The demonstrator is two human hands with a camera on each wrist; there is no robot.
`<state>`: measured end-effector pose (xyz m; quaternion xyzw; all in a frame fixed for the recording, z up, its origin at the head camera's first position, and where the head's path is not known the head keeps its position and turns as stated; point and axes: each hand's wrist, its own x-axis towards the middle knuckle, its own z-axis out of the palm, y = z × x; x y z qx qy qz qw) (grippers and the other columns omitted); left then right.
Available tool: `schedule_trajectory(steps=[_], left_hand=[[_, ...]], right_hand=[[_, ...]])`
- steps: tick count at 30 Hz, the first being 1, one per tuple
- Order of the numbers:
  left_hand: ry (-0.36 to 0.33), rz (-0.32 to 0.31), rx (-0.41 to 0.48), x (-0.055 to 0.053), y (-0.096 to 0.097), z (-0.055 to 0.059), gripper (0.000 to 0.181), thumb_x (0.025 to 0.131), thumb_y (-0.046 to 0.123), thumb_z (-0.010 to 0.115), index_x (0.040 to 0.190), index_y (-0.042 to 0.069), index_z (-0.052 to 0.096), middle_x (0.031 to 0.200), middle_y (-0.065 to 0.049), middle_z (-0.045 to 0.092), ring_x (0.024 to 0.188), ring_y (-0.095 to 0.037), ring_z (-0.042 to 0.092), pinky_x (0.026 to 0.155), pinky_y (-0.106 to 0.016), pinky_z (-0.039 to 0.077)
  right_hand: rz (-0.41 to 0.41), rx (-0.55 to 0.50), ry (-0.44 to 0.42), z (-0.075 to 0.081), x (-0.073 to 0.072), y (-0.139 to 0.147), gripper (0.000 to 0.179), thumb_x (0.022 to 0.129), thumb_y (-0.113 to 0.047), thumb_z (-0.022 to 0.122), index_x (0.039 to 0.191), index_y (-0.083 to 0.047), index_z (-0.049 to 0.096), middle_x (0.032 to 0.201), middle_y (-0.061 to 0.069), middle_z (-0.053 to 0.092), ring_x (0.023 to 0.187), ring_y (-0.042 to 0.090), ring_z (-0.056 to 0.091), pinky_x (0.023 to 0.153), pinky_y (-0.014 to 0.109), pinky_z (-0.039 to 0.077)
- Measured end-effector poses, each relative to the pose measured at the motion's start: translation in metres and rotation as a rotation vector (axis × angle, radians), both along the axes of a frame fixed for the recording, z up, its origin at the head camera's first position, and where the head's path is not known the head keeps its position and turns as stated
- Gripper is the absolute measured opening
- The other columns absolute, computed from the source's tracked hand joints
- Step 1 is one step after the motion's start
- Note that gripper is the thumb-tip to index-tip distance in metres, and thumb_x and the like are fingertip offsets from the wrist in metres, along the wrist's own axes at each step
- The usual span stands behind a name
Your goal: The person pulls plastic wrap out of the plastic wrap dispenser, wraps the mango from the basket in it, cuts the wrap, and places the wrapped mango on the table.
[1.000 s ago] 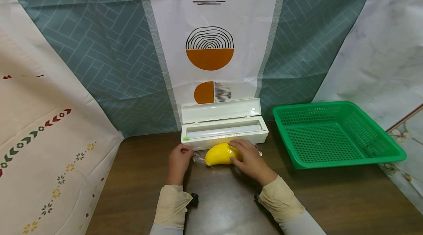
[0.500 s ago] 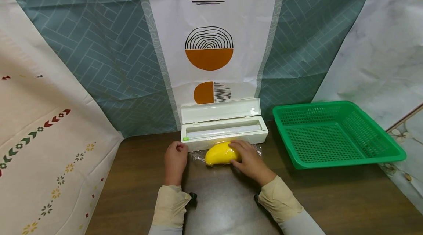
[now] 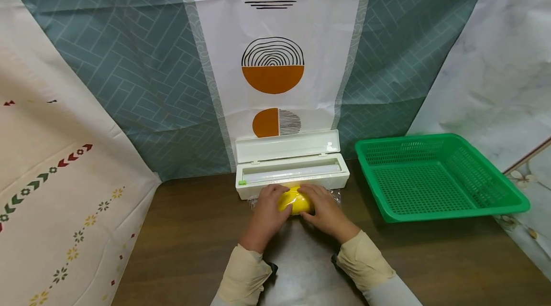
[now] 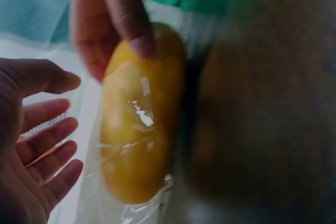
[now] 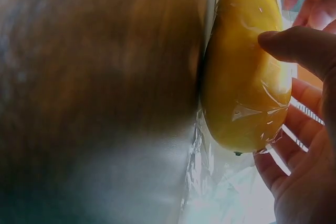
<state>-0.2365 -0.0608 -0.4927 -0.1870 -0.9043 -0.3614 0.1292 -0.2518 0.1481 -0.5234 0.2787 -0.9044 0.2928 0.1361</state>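
Observation:
A yellow mango [image 3: 297, 201], covered in clear cling film [image 5: 197, 166], lies against the front of a white cling film dispenser [image 3: 292, 184]. My right hand [image 3: 329, 213] holds its right part, thumb on top and fingers along the far side, as the right wrist view shows on the mango [image 5: 244, 72]. Over the mango's left end in the head view is my left hand [image 3: 266, 215]. In the left wrist view the left hand [image 4: 31, 135] has its fingers spread and relaxed, apart from the mango [image 4: 139, 129].
The dispenser's lid [image 3: 287, 147] stands raised at the back, with a film roll [image 3: 297, 172] inside and a green slider [image 3: 242, 182] at its left. A green plastic basket [image 3: 430, 186] sits to the right on the brown table [image 3: 185, 244]. Patterned cloths hang behind.
My left hand has moved from the dispenser's left front corner rightward to the mango's left end. The right hand has stayed on the mango, which looks unmoved.

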Motion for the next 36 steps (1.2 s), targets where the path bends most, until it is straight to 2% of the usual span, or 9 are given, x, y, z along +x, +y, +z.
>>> schedule_trajectory(steps=[3,9,14,21,27,36], left_hand=[[0.010,-0.017,-0.050,0.000,0.005,-0.008,0.050,0.085,0.014,0.084,0.130,0.002,0.067,0.130,-0.017,0.060,0.118,-0.037,0.057,0.099,-0.052,0.047],[0.058,0.026,-0.157,0.000,0.008,-0.024,0.063,0.083,0.020,0.087,0.139,0.007,0.062,0.134,-0.015,0.057,0.119,-0.036,0.058,0.097,-0.056,0.045],[0.073,0.046,-0.156,-0.002,0.009,-0.030,0.067,0.081,0.023,0.090,0.138,0.005,0.060,0.135,-0.016,0.056,0.120,-0.037,0.057,0.096,-0.055,0.044],[0.060,0.077,-0.147,-0.005,0.007,-0.035,0.072,0.075,0.020,0.093,0.134,0.002,0.056,0.133,-0.016,0.058,0.119,-0.034,0.059,0.096,-0.053,0.046],[0.036,0.067,-0.136,-0.007,0.005,-0.036,0.071,0.074,0.010,0.092,0.134,0.001,0.056,0.132,-0.016,0.058,0.117,-0.034,0.059,0.097,-0.054,0.045],[0.028,0.054,-0.161,-0.006,0.002,-0.036,0.076,0.071,0.007,0.094,0.136,0.003,0.055,0.132,-0.017,0.057,0.117,-0.036,0.057,0.097,-0.055,0.046]], right_hand=[[0.005,-0.006,0.006,-0.001,0.000,0.000,0.066,0.079,-0.014,0.091,0.137,-0.005,0.060,0.143,0.015,0.059,0.132,0.038,0.052,0.109,0.059,0.042],[0.016,-0.009,0.011,-0.003,0.001,0.001,0.065,0.079,-0.011,0.091,0.136,-0.005,0.060,0.142,0.014,0.059,0.132,0.037,0.053,0.108,0.058,0.043],[0.008,-0.016,0.015,-0.004,0.000,0.001,0.066,0.077,-0.010,0.091,0.135,-0.006,0.061,0.142,0.014,0.059,0.131,0.038,0.053,0.107,0.059,0.043],[-0.004,-0.032,-0.012,-0.008,-0.002,0.002,0.067,0.076,-0.011,0.093,0.135,-0.010,0.062,0.143,0.018,0.053,0.132,0.038,0.051,0.108,0.059,0.042],[0.010,-0.034,-0.024,-0.007,-0.003,0.004,0.070,0.076,-0.011,0.093,0.136,-0.007,0.059,0.142,0.016,0.053,0.132,0.038,0.051,0.109,0.058,0.042],[0.001,-0.052,-0.016,-0.008,-0.004,0.005,0.077,0.071,-0.007,0.095,0.136,-0.002,0.056,0.139,0.018,0.056,0.127,0.041,0.053,0.108,0.058,0.042]])
